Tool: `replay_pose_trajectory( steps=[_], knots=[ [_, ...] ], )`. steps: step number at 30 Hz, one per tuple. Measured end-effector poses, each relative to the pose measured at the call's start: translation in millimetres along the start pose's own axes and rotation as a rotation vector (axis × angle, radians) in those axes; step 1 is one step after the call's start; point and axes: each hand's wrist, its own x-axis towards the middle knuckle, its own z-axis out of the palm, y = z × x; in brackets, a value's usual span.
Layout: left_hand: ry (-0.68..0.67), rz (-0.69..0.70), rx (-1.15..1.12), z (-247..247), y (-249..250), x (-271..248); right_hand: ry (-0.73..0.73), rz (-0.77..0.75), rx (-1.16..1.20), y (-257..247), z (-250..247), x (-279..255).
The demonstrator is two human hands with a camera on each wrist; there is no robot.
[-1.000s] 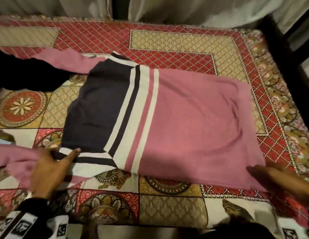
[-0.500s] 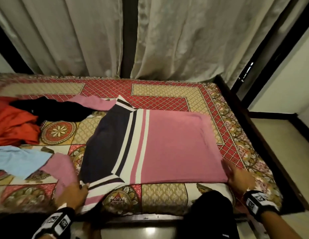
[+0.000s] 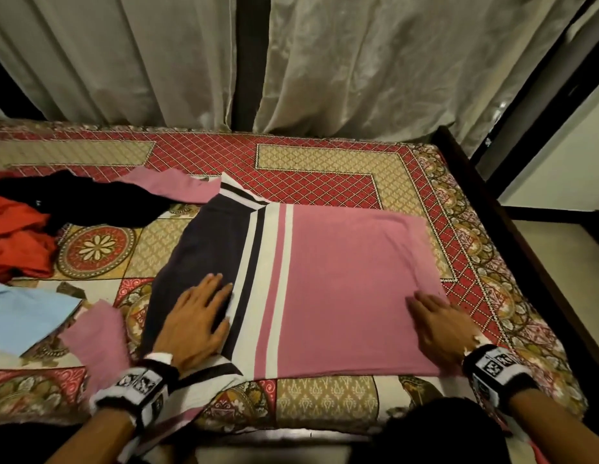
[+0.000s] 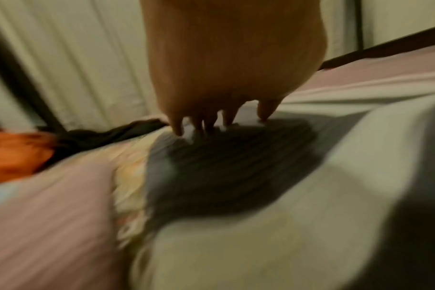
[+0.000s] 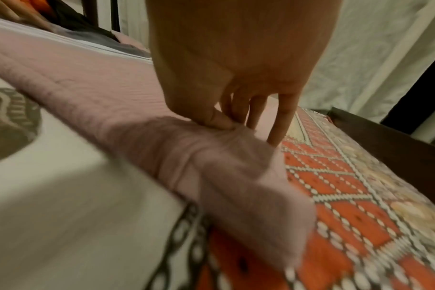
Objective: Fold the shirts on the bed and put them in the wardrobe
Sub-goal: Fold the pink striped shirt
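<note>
A pink shirt [image 3: 345,283] with a navy chest and white stripes lies spread flat across the bed [image 3: 325,169], collar end to the left. My left hand [image 3: 204,306] rests flat on the navy part, fingers straight and spread; the blurred left wrist view shows the left hand [image 4: 211,109] touching the cloth with its fingertips. My right hand [image 3: 435,319] lies flat on the pink body near its lower right corner. In the right wrist view the right hand [image 5: 246,121] presses down with straight fingers, and the pink cloth [image 5: 211,157] bunches by the thumb. One pink sleeve [image 3: 94,333] hangs toward the near edge.
A black garment [image 3: 74,202], a red one [image 3: 17,239] and a light blue one [image 3: 23,316] lie on the left of the bed. Pale curtains [image 3: 358,61] hang behind. A dark bed frame [image 3: 525,246] and bare floor [image 3: 559,249] are on the right.
My left hand moved from the near sleeve and hem up onto the navy chest. My right hand slid from the lower right corner onto the pink body. The head view has shifted.
</note>
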Motion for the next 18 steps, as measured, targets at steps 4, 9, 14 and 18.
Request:
replay_pose_trajectory(
  steps=[4,9,14,18],
  knots=[
    [-0.138,-0.359,0.074,13,-63,24,0.006,0.104,-0.013,12,1,29],
    [0.132,0.013,0.087,10,-21,115,0.272,-0.152,0.035,-8,-17,122],
    [-0.079,0.005,0.009,47,-52,209,-0.028,-0.090,-0.002,23,14,211],
    [-0.038,-0.172,-0.060,41,-86,237,-0.102,-0.017,0.079,60,20,232]
  ],
)
